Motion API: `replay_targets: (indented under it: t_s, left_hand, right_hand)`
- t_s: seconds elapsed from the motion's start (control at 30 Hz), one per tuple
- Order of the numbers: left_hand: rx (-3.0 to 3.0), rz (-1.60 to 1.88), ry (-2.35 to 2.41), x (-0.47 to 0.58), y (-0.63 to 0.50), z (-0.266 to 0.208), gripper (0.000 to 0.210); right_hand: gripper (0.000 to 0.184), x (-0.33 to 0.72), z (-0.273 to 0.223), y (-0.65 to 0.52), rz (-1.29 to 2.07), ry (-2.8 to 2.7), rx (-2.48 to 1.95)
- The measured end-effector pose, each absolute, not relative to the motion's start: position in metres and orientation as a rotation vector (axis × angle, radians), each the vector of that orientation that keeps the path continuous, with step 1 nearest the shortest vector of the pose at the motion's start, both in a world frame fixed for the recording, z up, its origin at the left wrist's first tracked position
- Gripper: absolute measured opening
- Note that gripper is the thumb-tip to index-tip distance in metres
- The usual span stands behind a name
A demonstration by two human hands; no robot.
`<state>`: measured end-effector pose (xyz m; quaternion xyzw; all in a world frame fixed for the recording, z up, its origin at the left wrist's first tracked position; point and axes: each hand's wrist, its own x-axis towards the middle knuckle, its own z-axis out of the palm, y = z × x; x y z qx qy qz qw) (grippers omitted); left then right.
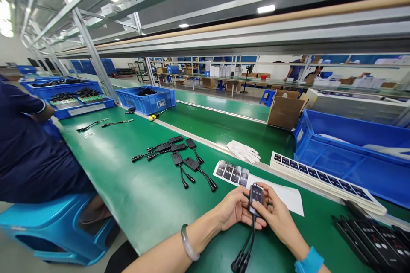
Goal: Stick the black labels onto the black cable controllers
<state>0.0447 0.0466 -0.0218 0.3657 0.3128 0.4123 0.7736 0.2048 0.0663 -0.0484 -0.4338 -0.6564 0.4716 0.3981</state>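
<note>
A small black controller box (256, 194) with a printed face and two black cables hangs between both hands, its cables pointing down toward me. My left hand (235, 208) is curled round its left side and underneath. On the right side my right hand (273, 207) grips it, the thumb pressed on the printed face. Just beyond the hands lies a white label sheet (282, 192) with several dark labels at its left end. Several plain black controller boxes (177, 158) with cables are spread on the green table to the left. More boxes with printed faces (373, 236) lie at the lower right.
A white glove (243, 151) lies behind the sheet. A stack of label sheets (326, 181) rests by a large blue bin (346, 158). Farther left are a blue crate (145, 100) and a yellow-handled tool (153, 117). A co-worker (35, 145) sits at the left edge.
</note>
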Motion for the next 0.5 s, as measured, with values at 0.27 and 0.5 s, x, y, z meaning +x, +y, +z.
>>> replay_targets:
  t_s: [0.27,0.5]
  left_hand:
    - [0.829,0.959,0.829,0.048,0.047,-0.013,0.030]
    - [1.087,0.994,0.992,0.060,0.050,-0.034,0.048]
  right_hand:
    - [0.094,0.201,-0.044,0.055,1.291,-1.759,-1.018]
    - [0.064,0.201,-0.053,0.061,1.052,-1.676,-1.154]
